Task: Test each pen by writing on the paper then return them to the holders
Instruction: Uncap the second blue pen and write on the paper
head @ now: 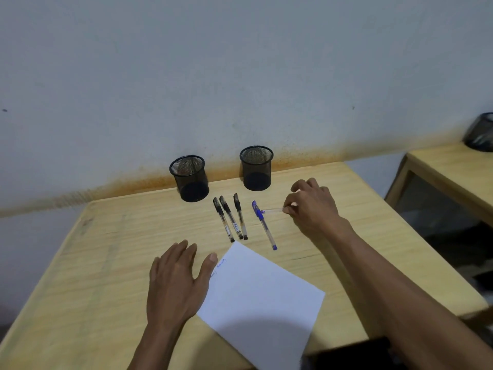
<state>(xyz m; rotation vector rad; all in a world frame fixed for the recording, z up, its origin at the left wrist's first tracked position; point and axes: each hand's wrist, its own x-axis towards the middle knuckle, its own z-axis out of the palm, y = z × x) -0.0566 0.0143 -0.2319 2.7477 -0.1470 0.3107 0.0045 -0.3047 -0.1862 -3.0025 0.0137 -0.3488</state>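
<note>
Two black mesh holders stand by the wall, the left holder and the right holder. Both look empty. Three black pens lie side by side in front of them. To their right lies a capped blue pen. My right hand pinches the end of a second, clear-barrelled blue pen, which lies crosswise and touches the capped one. A white paper bears a little blue writing near its top left edge. My left hand rests flat on the table, its thumb on the paper's edge.
The wooden table ends close to the paper at the front and right. A second wooden table stands to the right across a gap, with a dark mesh container on it. A dark object sits at the front edge.
</note>
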